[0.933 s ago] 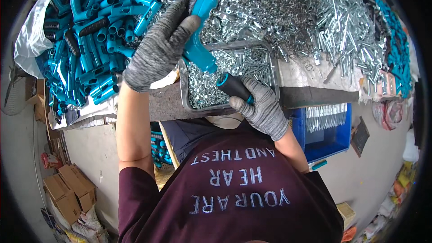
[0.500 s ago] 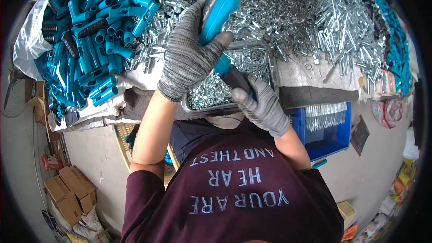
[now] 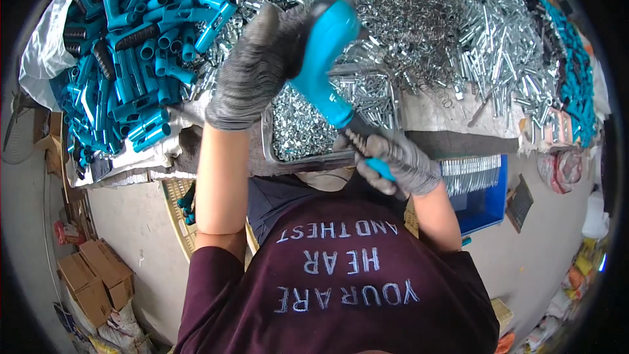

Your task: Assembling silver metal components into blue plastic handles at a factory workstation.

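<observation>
A curved teal and black tool handle (image 3: 321, 72) slants across the space before me, over a tray of small metal parts. Its broad upper end is gripped by my left hand (image 3: 249, 69) in a grey knit glove. Around the narrow lower end my gloved right hand (image 3: 416, 167) is closed. A coiled metal spring (image 3: 356, 139) shows at the black section beside its fingertips. From under these fingers sticks out a teal end piece (image 3: 380, 169). Whether that piece joins the handle is hidden by the fingers.
The clear tray (image 3: 267, 147) stands at the bench's front edge. Teal tubular handles (image 3: 134, 82) are heaped on the left. Springs (image 3: 419, 16) and metal pins (image 3: 501, 59) pile up behind and to the right. Below the bench at right is a blue bin (image 3: 481, 219).
The tool handle has turned in my left hand, baring its teal curved side. My right hand has moved down and right along the lower end, where the spring and teal end piece now show.
</observation>
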Tool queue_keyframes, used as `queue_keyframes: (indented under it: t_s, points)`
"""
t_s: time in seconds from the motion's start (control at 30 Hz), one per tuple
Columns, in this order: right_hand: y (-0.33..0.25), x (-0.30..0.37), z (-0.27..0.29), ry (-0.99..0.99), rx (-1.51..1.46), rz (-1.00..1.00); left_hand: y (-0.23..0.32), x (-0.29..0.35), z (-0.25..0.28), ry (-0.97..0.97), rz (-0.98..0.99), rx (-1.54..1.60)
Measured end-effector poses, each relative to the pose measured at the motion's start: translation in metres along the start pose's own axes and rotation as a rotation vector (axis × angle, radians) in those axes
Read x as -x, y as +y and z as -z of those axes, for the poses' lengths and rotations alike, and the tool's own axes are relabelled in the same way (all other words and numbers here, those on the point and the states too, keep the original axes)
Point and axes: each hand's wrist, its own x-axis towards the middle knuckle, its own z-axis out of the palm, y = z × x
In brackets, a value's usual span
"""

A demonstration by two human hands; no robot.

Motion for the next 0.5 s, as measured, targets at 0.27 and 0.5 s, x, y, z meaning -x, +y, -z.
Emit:
queue_keyframes:
  t_s: [0.27,0.5]
  points:
    - [0.008,0.004,-0.015,-0.243,0.091,-0.034,0.017,-0.012,0.006,0.004,-0.012,-0.437]
    - [0.004,0.007,0.01,-0.39,-0.262,-0.029,0.007,-0.005,0.032,-0.021,-0.024,-0.527]
